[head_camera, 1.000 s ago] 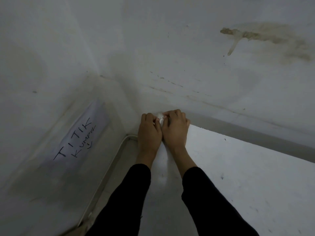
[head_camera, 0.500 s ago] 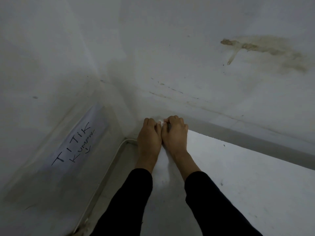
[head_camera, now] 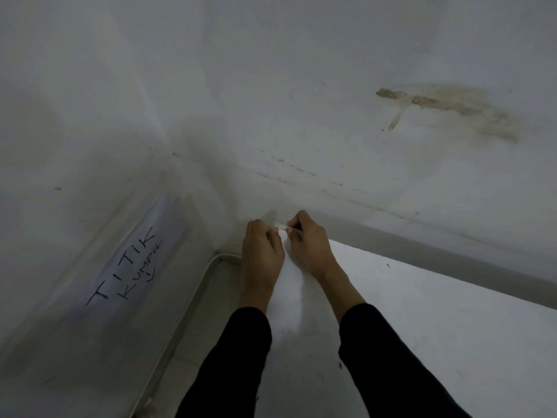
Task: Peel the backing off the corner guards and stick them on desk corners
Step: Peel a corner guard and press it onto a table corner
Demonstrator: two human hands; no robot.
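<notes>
At the far corner of the white table (head_camera: 422, 312), up toward twelve o'clock from where I am watching, both hands meet over a small pale piece that I take to be the corner guard (head_camera: 281, 227). The left hand (head_camera: 261, 254) comes in from about seven o'clock and the right hand (head_camera: 310, 245) from about five, black sleeves (head_camera: 229, 363) running back toward the camera. Each grip is narrow: the fingertips of both hands are pinched in on the guard from either side, left fingers (head_camera: 269, 235) at its nine o'clock end, right fingers (head_camera: 291, 229) at its three o'clock end. Only a thin sliver of the guard shows between them; its long axis runs roughly nine to three, tilted slightly up on the left. I cannot tell whether the backing is on or off, nor whether the piece is touching the table corner or held just above it, since the hands cover that spot.

The corner sits close against a stained white wall (head_camera: 361, 146). At nine o'clock from the hands, a sheet of paper (head_camera: 129, 267) on the side wall reads "TITIK KUMPUL" with a small arrow. A white conduit (head_camera: 193, 300) runs along the floor below it.
</notes>
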